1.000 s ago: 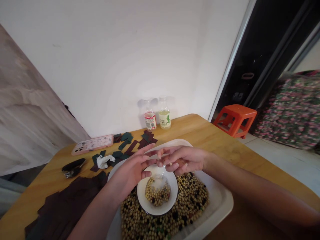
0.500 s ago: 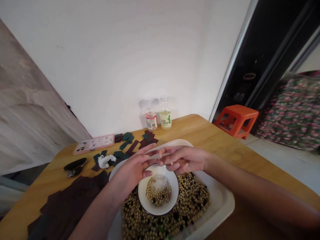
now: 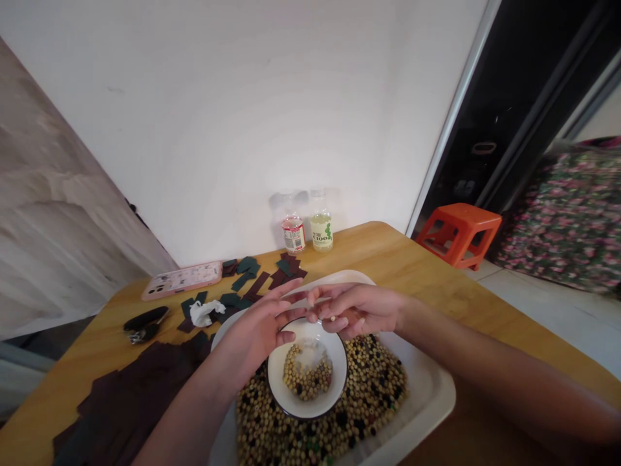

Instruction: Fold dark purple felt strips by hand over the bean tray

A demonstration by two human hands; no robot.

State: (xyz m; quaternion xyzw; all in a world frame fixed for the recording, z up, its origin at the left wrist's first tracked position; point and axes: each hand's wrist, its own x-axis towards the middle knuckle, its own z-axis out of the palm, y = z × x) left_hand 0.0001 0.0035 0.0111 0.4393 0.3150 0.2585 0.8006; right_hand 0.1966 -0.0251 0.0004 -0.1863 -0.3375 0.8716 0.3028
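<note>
Over the far side of a white dark-rimmed bowl, my two hands meet. My left hand has its fingers stretched out and apart, the thumb by the bowl's rim, the fingertips close to my right fingers. My right hand is curled with its fingers together, and a tiny pale bead shows at them. Inside the bowl lie small tan and dark beads. It sits on many more tan and black beads in a white tray. Whether a thread runs between my fingers, I cannot tell.
Dark cloth pieces spread on the wooden table at left, near a black-handled tool, a crumpled tissue and a phone. Two bottles stand by the wall. An orange stool is at right.
</note>
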